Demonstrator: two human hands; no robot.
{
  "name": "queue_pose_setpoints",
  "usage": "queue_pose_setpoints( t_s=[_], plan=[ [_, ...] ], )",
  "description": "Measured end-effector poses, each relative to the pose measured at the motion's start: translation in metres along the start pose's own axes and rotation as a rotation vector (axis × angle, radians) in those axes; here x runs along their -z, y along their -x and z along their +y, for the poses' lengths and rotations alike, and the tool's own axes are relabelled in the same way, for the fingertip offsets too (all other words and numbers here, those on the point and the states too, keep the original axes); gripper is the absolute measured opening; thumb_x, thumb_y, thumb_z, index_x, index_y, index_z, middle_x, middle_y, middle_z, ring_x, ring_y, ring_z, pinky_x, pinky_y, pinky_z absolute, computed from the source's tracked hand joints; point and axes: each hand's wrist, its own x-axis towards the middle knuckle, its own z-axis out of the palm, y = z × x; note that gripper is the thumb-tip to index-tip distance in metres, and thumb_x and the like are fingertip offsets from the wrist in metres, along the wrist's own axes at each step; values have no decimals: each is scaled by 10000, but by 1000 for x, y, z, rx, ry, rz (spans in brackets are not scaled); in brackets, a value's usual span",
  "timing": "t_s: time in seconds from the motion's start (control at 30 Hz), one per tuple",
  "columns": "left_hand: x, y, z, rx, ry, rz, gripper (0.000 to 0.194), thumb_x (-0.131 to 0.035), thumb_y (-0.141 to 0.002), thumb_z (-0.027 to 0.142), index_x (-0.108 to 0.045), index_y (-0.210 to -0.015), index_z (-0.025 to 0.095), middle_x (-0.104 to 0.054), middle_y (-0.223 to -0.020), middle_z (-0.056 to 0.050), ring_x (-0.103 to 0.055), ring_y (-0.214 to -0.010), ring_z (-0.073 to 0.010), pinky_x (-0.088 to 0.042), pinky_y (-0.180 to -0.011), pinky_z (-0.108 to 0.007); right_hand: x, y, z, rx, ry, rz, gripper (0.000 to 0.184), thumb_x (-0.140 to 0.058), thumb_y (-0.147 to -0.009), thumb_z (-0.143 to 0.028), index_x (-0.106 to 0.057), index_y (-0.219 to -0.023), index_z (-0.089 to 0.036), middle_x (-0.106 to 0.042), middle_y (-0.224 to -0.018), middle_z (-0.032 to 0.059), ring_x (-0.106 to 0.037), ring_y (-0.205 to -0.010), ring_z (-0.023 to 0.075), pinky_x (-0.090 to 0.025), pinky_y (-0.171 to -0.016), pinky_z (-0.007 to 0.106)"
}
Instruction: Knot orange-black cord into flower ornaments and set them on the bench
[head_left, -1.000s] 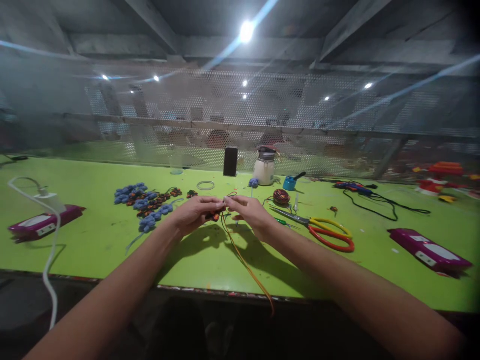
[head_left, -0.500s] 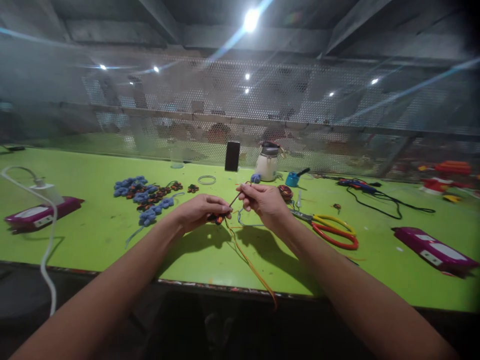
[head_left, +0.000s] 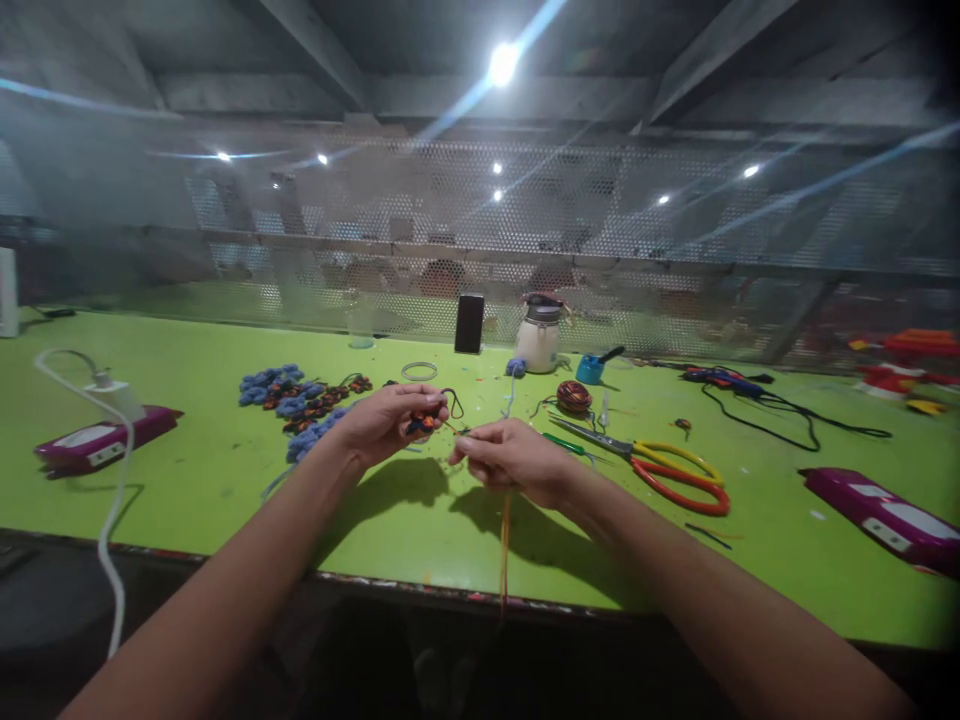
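Pinched in my left hand (head_left: pixel 388 424) is a small dark crocheted flower (head_left: pixel 421 426) with orange in it. A dark loop of yarn (head_left: pixel 454 402) stands up beside its fingertips. My right hand (head_left: pixel 510 457) is just to the right, lower and nearer to me, fingers closed on orange yarn (head_left: pixel 505 545). A short stretch of that yarn runs between the hands, and the loose ends hang down over the table's front edge. Near the right hand lie a green-handled tool (head_left: pixel 564 443), partly hidden, and scissors (head_left: pixel 621 447) with red and yellow handles.
Blue crocheted flowers (head_left: pixel 270 384) and dark-orange ones lie left. A dark yarn ball (head_left: pixel 574 397), a blue pot (head_left: pixel 591 369), a jug (head_left: pixel 537 345) and a phone (head_left: pixel 469 324) stand behind. Purple power strips (head_left: pixel 885 515) lie at both sides, one with a white cable (head_left: pixel 112 560).
My right hand has moved down and nearer to me, drawing the orange yarn along. The dark stick between the hands no longer shows. My left hand has turned slightly upward with the flower.
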Motion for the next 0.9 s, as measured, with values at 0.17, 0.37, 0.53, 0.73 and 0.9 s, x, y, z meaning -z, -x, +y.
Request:
queue_pose_setpoints(
  t_s=[0.17, 0.37, 0.53, 0.73, 0.9],
  plan=[
    [7, -1, 4, -60, 213, 78, 59, -615, -719, 57, -607, -767, 90, -583, -683, -34, -532, -587, -59, -430, -510, -126, 31, 6, -15, 95, 3, 17, 299, -608, -743, -403, -609, -729, -105, -278, -416, -105, -161, -380, 26, -109, -406, 206],
    [19, -6, 5, -95, 386, 186, 72, -539, -753, 25, -591, -759, 74, -570, -693, -54, -518, -562, -56, -436, -489, -120, 61, 10, -25, 147, 167, 102, 289, -634, -716, -392, -630, -709, -103, -291, -424, -81, -192, -402, 37, -111, -425, 239],
    [24, -9, 6, -110, 410, 242, 110, -493, -767, 16, -582, -734, 72, -564, -665, -60, -502, -533, -59, -417, -450, -124, 77, 7, -22, 120, 108, 85, 255, -687, -673, -342, -626, -688, -95, -264, -430, -87, -179, -406, 28, -97, -429, 242],
    [21, -8, 2, -71, 233, 230, 58, -599, -714, 53, -619, -710, 108, -590, -670, -44, -510, -562, -73, -426, -464, -139, 84, 12, -27, 172, 161, 105, 220, -665, -707, -328, -639, -702, -110, -293, -427, -78, -202, -398, 32, -122, -413, 231],
    [14, -8, -2, -33, 86, 159, 36, -654, -672, 100, -621, -658, 100, -588, -631, -37, -502, -530, -66, -393, -439, -135, 88, 26, -38, 269, 155, 143, 182, -645, -737, -310, -642, -731, -128, -317, -426, -77, -227, -395, 33, -150, -413, 220]
  ],
)
